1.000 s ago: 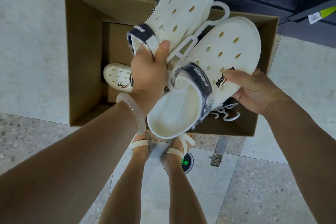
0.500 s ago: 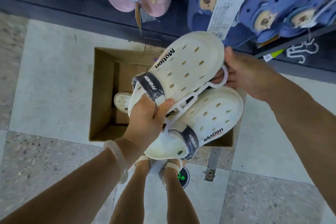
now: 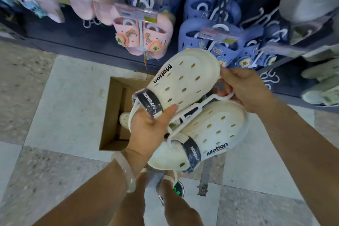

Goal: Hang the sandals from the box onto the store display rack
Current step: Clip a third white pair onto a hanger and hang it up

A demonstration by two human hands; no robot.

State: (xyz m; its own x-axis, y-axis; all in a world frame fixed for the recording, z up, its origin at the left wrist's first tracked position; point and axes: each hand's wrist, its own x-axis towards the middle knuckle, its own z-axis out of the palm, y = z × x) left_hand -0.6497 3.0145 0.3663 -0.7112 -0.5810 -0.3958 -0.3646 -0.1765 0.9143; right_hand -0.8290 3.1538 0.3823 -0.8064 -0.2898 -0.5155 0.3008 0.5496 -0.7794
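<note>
A pair of cream "Motion" sandals (image 3: 190,82) with dark heel straps is clipped on a white plastic hanger (image 3: 194,108). My left hand (image 3: 148,128) grips the heel end of the upper sandal, thumb on its strap. My right hand (image 3: 244,88) holds the hanger's hook beside the toes. The pair is lifted above the open cardboard box (image 3: 111,115), where another cream sandal (image 3: 124,119) lies. The dark display rack (image 3: 286,71) stands right behind, hung with pink sandals (image 3: 145,36) and blue sandals (image 3: 207,31).
Pale grey-green sandals (image 3: 322,82) hang at the right of the rack. Price tags (image 3: 135,13) stick out on the rack's pegs. My sandalled feet (image 3: 165,178) stand on the tiled floor just before the box. A metal floor fitting (image 3: 203,180) lies beside them.
The view has swung up from the box to the rack. My right hand left the lower sandal's side and took the hanger's hook. The pair has risen toward the rack.
</note>
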